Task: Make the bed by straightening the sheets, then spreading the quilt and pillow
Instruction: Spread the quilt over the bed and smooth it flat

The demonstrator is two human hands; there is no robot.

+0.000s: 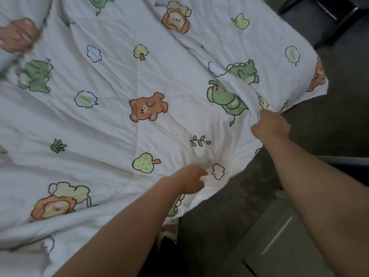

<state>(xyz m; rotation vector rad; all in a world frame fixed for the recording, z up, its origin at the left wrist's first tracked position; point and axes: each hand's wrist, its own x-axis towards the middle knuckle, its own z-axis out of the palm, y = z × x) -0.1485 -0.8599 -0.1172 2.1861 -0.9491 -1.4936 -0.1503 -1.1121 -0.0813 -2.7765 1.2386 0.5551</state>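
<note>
A white quilt printed with bears, lions, dinosaurs and trees lies spread over most of the bed. My right hand is clenched on the quilt's right edge, where the cloth bunches into folds. Lower down, my left hand pinches the same edge near a small cloud print. Wrinkles run from both hands across the fabric. The sheet beneath and any pillow are hidden.
Another person's hand, blurred, grips the quilt at the far left. Dark floor lies to the right of the bed. A dark piece of furniture stands at the top right and a pale cabinet at the bottom right.
</note>
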